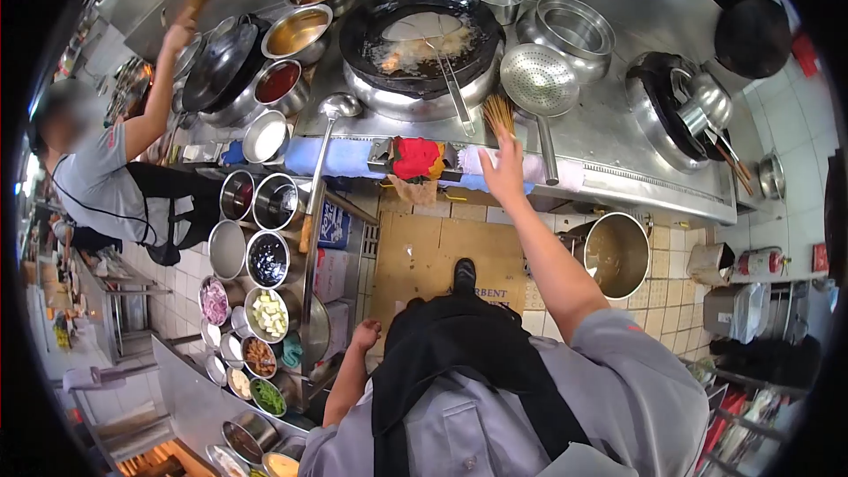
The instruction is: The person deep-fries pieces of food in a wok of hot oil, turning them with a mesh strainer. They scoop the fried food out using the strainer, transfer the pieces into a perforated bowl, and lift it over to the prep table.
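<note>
My right hand (503,166) reaches over the front edge of the stove, its fingers apart. Its fingertips meet or overlap the lower end of a bamboo brush (497,112); a firm grip does not show. Beside it are a perforated ladle (540,79) and a wire skimmer (452,88), whose mesh end sits in a large black wok (358,40) of bubbling oil with pale food. My left hand (367,334) hangs low by my side, fingers curled, with nothing visible in it.
A ladle (327,137) lies across the stove's front edge. Bowls of sauces (278,84) and ingredients (268,314) stand left. A steel pot (618,256) is low at the right. Another wok (658,115) stands far right. A co-worker (115,168) raises a brush on the left.
</note>
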A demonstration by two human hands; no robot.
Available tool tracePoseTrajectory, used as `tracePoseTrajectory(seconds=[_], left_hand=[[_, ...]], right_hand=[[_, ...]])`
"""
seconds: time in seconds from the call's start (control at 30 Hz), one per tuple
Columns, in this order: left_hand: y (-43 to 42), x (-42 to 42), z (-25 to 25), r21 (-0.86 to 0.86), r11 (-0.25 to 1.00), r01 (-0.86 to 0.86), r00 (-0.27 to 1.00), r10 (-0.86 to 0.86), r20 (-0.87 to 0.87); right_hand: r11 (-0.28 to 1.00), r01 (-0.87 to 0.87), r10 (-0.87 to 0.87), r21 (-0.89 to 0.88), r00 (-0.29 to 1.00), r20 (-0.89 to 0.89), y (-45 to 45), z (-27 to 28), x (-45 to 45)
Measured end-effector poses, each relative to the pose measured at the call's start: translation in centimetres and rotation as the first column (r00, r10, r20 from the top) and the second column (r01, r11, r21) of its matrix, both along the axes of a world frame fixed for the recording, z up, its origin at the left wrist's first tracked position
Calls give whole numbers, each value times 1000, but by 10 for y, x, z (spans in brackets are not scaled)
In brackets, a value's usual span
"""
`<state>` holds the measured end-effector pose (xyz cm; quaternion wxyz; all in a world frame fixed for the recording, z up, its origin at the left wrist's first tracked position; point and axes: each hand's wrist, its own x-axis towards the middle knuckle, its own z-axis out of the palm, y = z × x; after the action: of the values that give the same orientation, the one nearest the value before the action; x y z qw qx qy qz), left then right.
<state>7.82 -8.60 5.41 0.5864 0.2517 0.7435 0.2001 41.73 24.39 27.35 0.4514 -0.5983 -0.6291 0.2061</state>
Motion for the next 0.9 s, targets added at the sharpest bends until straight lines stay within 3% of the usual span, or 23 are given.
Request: tracePoseTrajectory(seconds=[0.07,0.1,0.17,0.27,0.33,0.4,0.43,0.5,0.53,0.67,0.73,0.8,0.83,0.9], left_hand=[[17,-16,4,-20,947,321,925,-318,-210],[31,-20,16,-11,894,448,846,-428,-318],[42,-46,-25,125,934,336,927,-304,-222],[65,-46,24,154,951,267,961,-251,-117],[64,-55,24,157,931,328,942,-312,-121],[57,-61,17,162,904,395,917,-378,-125],[47,-65,10,109,875,472,876,-453,-165],[28,-65,17,33,782,623,742,-576,-343],[17,-73,2,31,776,631,736,-585,-340],[-24,-93,-49,-32,774,632,759,-627,-177],[-39,-99,-58,-52,753,656,738,-654,-164],[-45,-98,-53,-73,726,684,703,-682,-204],[-45,-99,-53,-99,699,709,662,-707,-249],[-42,-98,-67,-52,731,680,705,-672,-227]], right_hand=[[996,47,-50,81,998,29,-43,-16,9],[998,64,-64,4,998,14,-66,-30,14],[987,111,-112,-115,994,-6,-117,-53,15],[939,169,-143,-298,984,108,-190,-109,13],[909,139,-83,-392,984,156,-243,-154,12],[745,199,26,-637,945,326,-298,-208,18],[714,179,94,-677,934,346,-330,-216,23],[603,163,150,-781,938,311,-368,-211,22],[514,158,134,-843,956,261,-386,-195,19],[478,145,165,-866,954,250,-431,-185,30],[385,172,137,-907,961,241,-440,-187,42],[404,211,139,-890,948,287,-440,-191,48],[488,205,188,-848,924,332,-434,-195,49],[604,194,208,-773,898,387,-419,-195,47]])
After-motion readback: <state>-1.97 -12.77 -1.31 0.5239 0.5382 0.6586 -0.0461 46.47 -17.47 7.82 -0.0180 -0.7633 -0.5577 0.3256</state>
